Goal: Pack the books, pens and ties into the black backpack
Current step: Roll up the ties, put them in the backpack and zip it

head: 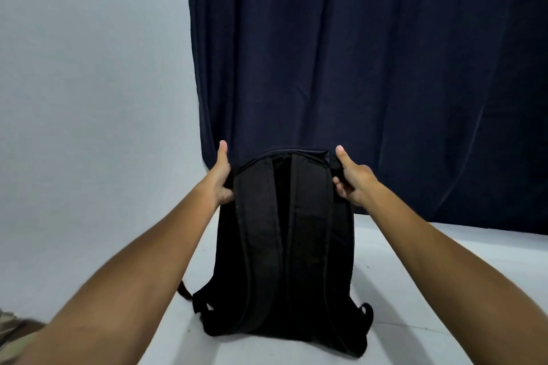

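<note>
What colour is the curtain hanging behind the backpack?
Dark navy blue, plain with no pattern; the curtain shows best in the head view.

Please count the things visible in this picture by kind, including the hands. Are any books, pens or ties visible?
Black fabric backpack, standing upright on the white surface, straps facing the camera: 1
Bare hands gripping its upper sides, left hand and right hand: 2
Dark navy curtain behind: 1
Books, pens, ties: 0 in view
Total: 4

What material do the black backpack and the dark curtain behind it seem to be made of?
Black backpack: looks like matte woven synthetic fabric with padded straps; no shine, soft edges. Dark curtain: seems a soft navy cloth, hanging in long vertical folds. The exact fibre cannot be told.
</note>
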`<state>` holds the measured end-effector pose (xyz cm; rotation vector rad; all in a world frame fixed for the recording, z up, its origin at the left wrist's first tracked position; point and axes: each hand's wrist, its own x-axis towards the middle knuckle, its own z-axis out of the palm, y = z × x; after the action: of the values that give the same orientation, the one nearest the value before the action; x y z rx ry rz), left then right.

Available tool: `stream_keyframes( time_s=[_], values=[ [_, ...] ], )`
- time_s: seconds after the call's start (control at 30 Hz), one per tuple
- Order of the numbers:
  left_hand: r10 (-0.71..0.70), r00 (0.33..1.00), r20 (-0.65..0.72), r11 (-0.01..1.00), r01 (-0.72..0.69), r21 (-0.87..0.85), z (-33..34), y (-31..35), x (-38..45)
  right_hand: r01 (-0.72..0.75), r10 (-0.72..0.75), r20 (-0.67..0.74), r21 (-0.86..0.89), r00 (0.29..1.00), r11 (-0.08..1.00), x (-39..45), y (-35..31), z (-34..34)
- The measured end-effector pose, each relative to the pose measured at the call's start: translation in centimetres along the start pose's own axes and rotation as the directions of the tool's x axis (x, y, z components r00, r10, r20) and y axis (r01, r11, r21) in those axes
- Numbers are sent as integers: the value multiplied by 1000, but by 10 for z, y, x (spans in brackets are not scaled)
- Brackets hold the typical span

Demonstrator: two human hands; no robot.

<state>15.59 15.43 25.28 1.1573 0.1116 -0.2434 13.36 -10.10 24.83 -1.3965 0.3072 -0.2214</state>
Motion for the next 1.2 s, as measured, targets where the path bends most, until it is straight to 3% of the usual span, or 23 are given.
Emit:
stream_keyframes(
  time_s=[0.07, 0.13, 0.2, 0.23, 0.3, 0.37, 0.4, 0.5, 0.57, 0.6, 0.63, 0.67, 0.7, 0.73, 0.77, 0.8, 0.87, 0.93, 1.1, 1.2],
  values=[
    [1, 1000, -10, 999, -1, 43, -1, -4, 7, 75, -68, 43, -213, 997, 974, 3, 1, -14],
    [-2, 1000, -8, 997, 2, 82, -4, -8, 14, 275, -287, 13, -340, 958, 899, 5, 6, -30],
    [-16, 1000, -9, 996, 16, 93, -7, -10, 17, 505, -569, -43, -411, 821, 759, 10, 18, -42],
    [-20, 1000, -7, 996, 21, 91, -8, -10, 17, 563, -629, -51, -392, 776, 727, 11, 23, -45],
    [-20, 1000, 1, 995, 20, 94, -9, -10, 14, 558, -557, 61, -196, 828, 807, 22, 30, -45],
    [-12, 1000, -16, 996, 13, 90, -6, -12, 8, 346, -325, 257, -40, 910, 937, 32, 33, -39],
    [-8, 1000, -20, 996, 10, 91, -6, -12, 5, 271, -257, 318, 2, 912, 963, 35, 34, -36],
    [-3, 1000, -28, 998, 5, 62, -7, -11, -8, 180, -183, 336, 39, 924, 983, 33, 33, -21],
    [70, 991, -115, 993, -59, 99, -10, -8, -26, 170, -181, 278, 63, 943, 983, 32, 34, -15],
    [192, 954, -232, 969, -146, 200, -12, -10, -36, 174, -190, 254, 84, 948, 981, 31, 35, -11],
    [383, 851, -359, 906, -272, 323, -15, -15, -46, 189, -204, 224, 88, 953, 978, 30, 36, -10],
    [615, 670, -415, 782, -449, 433, -15, -26, -61, 193, -209, 208, 96, 956, 977, 31, 37, -9],
    [794, 485, -367, 608, -611, 506, -8, -40, -80, 189, -209, 196, 117, 958, 975, 35, 40, -9],
    [889, 388, -244, 458, -721, 520, 5, -57, -99, 186, -207, 176, 126, 962, 974, 36, 40, -8],
    [920, 383, -88, 371, -773, 514, 17, -74, -113, 191, -211, 146, 135, 967, 972, 31, 38, -6],
    [886, 462, 50, 378, -780, 499, 28, -90, -122, 205, -221, 111, 137, 969, 969, 26, 36, -3],
    [662, 718, 216, 517, -646, 561, 45, -114, -118, 216, -226, 77, 116, 971, 969, 20, 34, 0],
    [450, 874, 182, 631, -456, 628, 58, -121, -97, 217, -223, 52, 95, 973, 971, 21, 38, -1],
    [367, 925, 98, 765, -360, 534, 74, -118, -57, 265, -265, 18, 13, 964, 964, -11, 32, -5],
    [300, 945, 133, 885, -328, 330, 60, -117, -34, 275, -275, -1, 9, 962, 961, -23, 33, -14]
  ],
)
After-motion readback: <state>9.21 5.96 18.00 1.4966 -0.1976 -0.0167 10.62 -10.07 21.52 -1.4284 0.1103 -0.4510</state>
